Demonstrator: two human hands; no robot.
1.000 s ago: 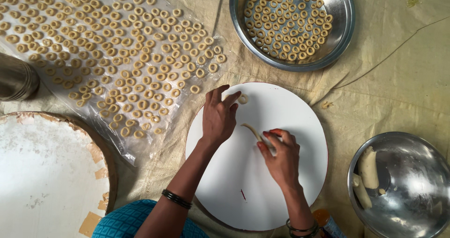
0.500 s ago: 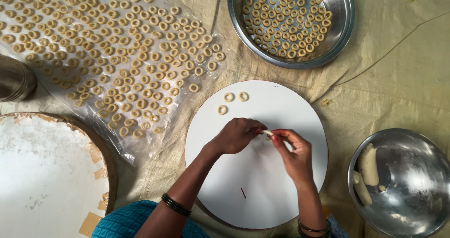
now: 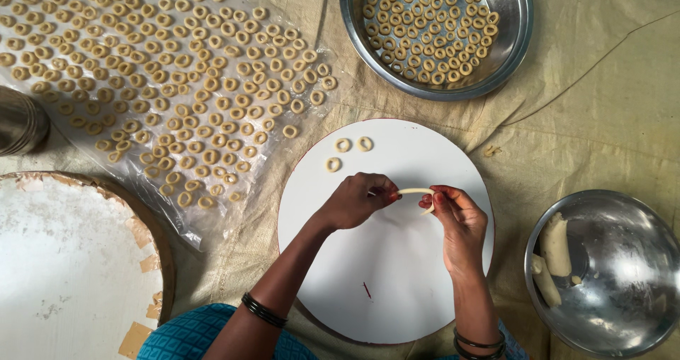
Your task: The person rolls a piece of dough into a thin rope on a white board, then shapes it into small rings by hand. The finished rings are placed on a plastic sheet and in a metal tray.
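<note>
Grip: the left hand [image 3: 358,200] and right hand [image 3: 457,218] each pinch one end of a thin dough strip [image 3: 416,190], fingers closed narrowly on it. The strip arches between the two hands, held just above the white round board [image 3: 386,282], centre of the frame.

On the board, above the hands: three small dough rings [image 3: 344,145] lying close together.

Upper left of frame: a clear plastic sheet [image 3: 191,222] covered with many like rings in loose rows.

Upper right: a steel tray [image 3: 513,27] holding more rings.

Lower right: a steel bowl [image 3: 623,261] containing dough rolls [image 3: 556,243] along its left side.

Lower left: a floured round board [image 3: 64,268]. Left edge: a steel vessel [image 3: 20,122], partly in view.
</note>
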